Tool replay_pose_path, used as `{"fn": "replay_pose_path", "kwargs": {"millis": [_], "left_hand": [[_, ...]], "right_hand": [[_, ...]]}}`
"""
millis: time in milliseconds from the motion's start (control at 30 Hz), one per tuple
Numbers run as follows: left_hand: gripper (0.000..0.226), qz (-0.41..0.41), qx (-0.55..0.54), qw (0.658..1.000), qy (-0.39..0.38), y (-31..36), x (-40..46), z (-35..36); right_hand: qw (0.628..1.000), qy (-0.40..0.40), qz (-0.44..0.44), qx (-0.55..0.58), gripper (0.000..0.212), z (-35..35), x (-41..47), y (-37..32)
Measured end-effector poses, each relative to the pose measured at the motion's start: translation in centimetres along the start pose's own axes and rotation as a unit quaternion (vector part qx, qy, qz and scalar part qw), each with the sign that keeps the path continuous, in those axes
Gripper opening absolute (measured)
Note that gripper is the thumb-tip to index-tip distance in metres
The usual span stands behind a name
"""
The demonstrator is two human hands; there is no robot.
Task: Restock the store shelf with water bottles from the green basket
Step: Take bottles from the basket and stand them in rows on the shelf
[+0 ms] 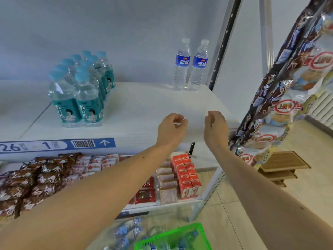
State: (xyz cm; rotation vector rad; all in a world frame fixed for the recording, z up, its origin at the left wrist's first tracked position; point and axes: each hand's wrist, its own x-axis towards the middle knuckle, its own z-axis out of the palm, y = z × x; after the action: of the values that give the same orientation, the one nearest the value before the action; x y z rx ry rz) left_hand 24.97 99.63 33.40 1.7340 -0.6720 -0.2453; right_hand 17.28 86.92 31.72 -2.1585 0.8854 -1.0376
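Observation:
Two clear water bottles with blue labels [182, 64] [199, 66] stand upright side by side at the back right of the white shelf [144, 105]. My left hand [171, 129] and my right hand [215, 129] hover over the shelf's front right part, fingers curled loosely, holding nothing. Both hands are well in front of the two bottles. On the floor below, the green basket [180, 235] holds several more water bottles, and a few lie beside it [128, 230].
A shrink-wrapped pack of teal-labelled bottles [81, 91] stands at the shelf's left. Snack packets [45, 177] and red cartons [187, 177] fill the lower shelf. Hanging snack bags [288, 87] crowd the right side. A black shelf upright [223, 42] rises behind the bottles.

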Motion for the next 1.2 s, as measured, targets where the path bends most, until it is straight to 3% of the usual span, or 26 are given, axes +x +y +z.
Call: {"fn": "replay_pose_path", "kwargs": {"millis": [267, 400, 667, 900, 1200], "left_hand": [[0.017, -0.028, 0.04, 0.999, -0.009, -6.9, -6.8, 1.3], [0.007, -0.075, 0.029, 0.997, -0.011, -11.9, -9.7, 2.2], [0.014, -0.188, 0.131, 0.973, -0.015, -26.4, -15.3, 4.2], [0.015, -0.272, 0.145, 0.951, -0.032, -41.5, -19.7, 7.0], [0.016, -0.306, 0.247, 0.919, -0.026, -59.2, -24.7, 9.2]], "right_hand": [[0.994, 0.102, -0.039, -0.011, 0.023, 1.0, -8.6, 4.3], [0.996, 0.088, -0.03, 0.013, 0.022, 3.3, -12.2, 8.1], [0.998, -0.042, 0.034, 0.046, 0.02, 9.8, -22.8, 18.7], [0.983, -0.159, 0.087, -0.001, 0.021, 17.4, -33.1, 29.9], [0.901, -0.413, 0.109, -0.081, 0.032, 29.9, -43.8, 42.8]]}}
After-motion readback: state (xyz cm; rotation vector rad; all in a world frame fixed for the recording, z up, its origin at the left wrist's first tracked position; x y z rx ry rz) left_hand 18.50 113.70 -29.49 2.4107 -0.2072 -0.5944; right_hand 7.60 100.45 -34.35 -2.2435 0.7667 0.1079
